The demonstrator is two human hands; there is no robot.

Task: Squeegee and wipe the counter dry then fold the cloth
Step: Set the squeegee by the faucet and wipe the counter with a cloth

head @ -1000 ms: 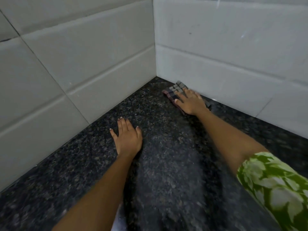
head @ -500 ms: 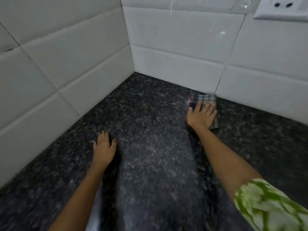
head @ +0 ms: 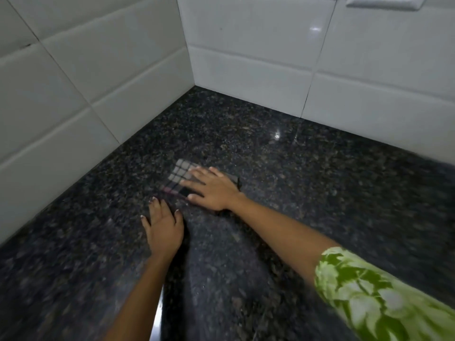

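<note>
A small checked cloth (head: 179, 174), folded into a pad, lies on the dark speckled granite counter (head: 283, 168). My right hand (head: 214, 189) presses flat on top of it with fingers spread, covering most of the cloth. My left hand (head: 163, 228) rests palm down on the bare counter just in front of and to the left of the cloth, fingers apart, holding nothing. No squeegee is in view.
White tiled walls (head: 258, 57) meet in a corner at the back of the counter. A white socket plate (head: 384, 2) sits on the wall at top right. A pale strip (head: 157, 316), perhaps the counter's edge, shows beside my left forearm.
My right hand has slid the cloth away from the back wall, toward me and to the left, ending close to my left hand. The left hand stays planted on the counter.
</note>
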